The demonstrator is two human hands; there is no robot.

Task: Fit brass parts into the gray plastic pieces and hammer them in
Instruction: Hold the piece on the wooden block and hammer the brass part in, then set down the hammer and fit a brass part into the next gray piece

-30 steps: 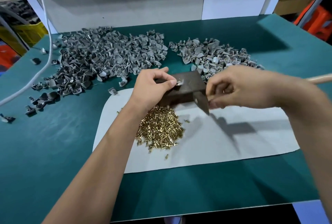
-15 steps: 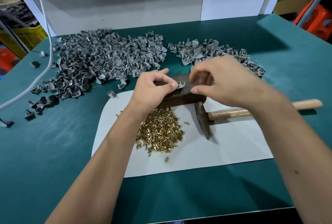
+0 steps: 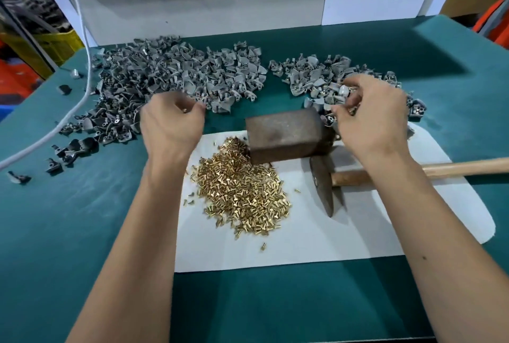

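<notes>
While the wooden-handled hammer [image 3: 385,174] is lying idle beneath it, the right hand [image 3: 369,119] is pinching a gray plastic piece [image 3: 343,92] over the smaller pile, likely dropping it; the left hand [image 3: 172,125], loosely curled, is reaching for another.

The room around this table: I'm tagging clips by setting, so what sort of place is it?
Probably a small factory assembly bench: heaps of gray plastic pieces, a pile of brass parts, and a hammer.

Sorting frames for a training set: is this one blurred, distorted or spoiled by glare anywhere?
Head view: both hands are softened by motion, the right hand most at its fingertips; the brass parts and hammer stay sharp. Wide-angle lens bows the table edge. Lighting even, shadows soft, no glare on the white sheet.
</notes>
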